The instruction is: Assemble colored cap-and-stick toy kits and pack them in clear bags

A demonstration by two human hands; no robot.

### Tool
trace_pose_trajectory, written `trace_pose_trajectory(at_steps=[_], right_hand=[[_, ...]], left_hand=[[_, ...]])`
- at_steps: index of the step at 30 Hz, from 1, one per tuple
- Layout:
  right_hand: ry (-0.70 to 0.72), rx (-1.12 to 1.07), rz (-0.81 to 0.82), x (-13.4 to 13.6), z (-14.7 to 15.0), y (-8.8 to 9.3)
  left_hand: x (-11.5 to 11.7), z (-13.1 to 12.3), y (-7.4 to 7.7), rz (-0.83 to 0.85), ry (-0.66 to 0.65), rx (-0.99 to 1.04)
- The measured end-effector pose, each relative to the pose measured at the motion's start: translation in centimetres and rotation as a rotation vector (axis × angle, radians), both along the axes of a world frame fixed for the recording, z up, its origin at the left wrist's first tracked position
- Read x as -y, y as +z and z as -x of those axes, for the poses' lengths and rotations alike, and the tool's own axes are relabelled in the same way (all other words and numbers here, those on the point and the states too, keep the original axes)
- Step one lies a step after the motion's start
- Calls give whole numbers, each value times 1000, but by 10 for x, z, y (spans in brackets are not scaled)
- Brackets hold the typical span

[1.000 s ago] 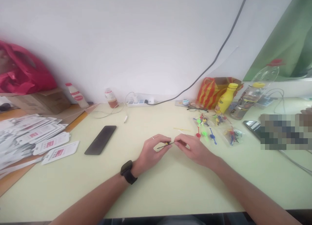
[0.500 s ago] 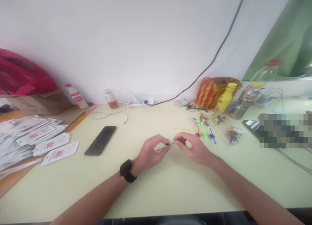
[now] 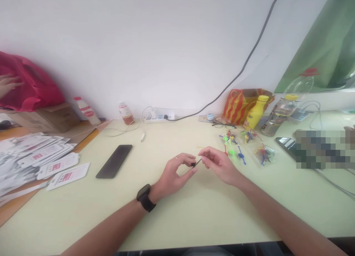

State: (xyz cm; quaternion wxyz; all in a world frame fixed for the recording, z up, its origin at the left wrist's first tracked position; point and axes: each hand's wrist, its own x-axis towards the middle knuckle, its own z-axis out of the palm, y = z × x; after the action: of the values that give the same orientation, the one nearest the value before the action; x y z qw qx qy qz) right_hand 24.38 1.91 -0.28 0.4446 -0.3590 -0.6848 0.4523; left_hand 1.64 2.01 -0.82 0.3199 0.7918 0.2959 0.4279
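Note:
Between thumb and forefinger, my left hand (image 3: 173, 174) pinches a small black piece (image 3: 193, 165), mostly covered by the fingertips. A thin black rod (image 3: 198, 162) runs from that piece up to my right hand (image 3: 219, 165), whose thumb and fingers are closed on its other end. Whether rod and piece are joined is hard to see. Just beyond my right hand lie coloured plastic parts: a red one (image 3: 225, 149), a green one (image 3: 232, 152) and a blue one (image 3: 241, 155). Part of a yellow strip (image 3: 200, 147) shows behind the fingers.
A dark phone (image 3: 114, 161) lies on the left, near a pile of white badge cards (image 3: 66, 175). Small bags of coloured parts (image 3: 263, 154), glasses (image 3: 224, 125) and a yellow bottle (image 3: 256, 113) stand or lie at right. Another person's hand (image 3: 8, 85) touches the pink bag (image 3: 36, 82).
The rod end that stuck out left past my left fingers no longer shows there; the rod now slants more steeply. My right hand rose slightly. Another person's hand appeared at far left.

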Motion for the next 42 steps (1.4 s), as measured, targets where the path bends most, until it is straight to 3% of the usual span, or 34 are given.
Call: trace_pose_trajectory(at_steps=[4, 8, 13, 17, 25, 30, 36, 42], right_hand=[[-97, -71, 9, -6, -2, -6], [-233, -8, -76, -7, -6, -6], [-81, 45, -124, 3, -4, 0], [-50, 80, -144, 10, 1, -2], [2, 145, 48, 3, -2, -4], [57, -43, 71, 3, 4, -2], [93, -55, 84, 6, 8, -6], [-24, 5, -18, 3, 4, -8]], left_hand=[[-2, -2, 0, 157, -73, 54], [-6, -3, -4, 233, -31, 168], [-9, 0, -4, 426, -49, 265], [-9, 2, -4, 499, -80, 309], [-10, 2, -5, 442, -22, 257], [-10, 2, -5, 413, -30, 246], [-8, 0, -2, 402, -62, 234], [-8, 0, -3, 422, -31, 251]])
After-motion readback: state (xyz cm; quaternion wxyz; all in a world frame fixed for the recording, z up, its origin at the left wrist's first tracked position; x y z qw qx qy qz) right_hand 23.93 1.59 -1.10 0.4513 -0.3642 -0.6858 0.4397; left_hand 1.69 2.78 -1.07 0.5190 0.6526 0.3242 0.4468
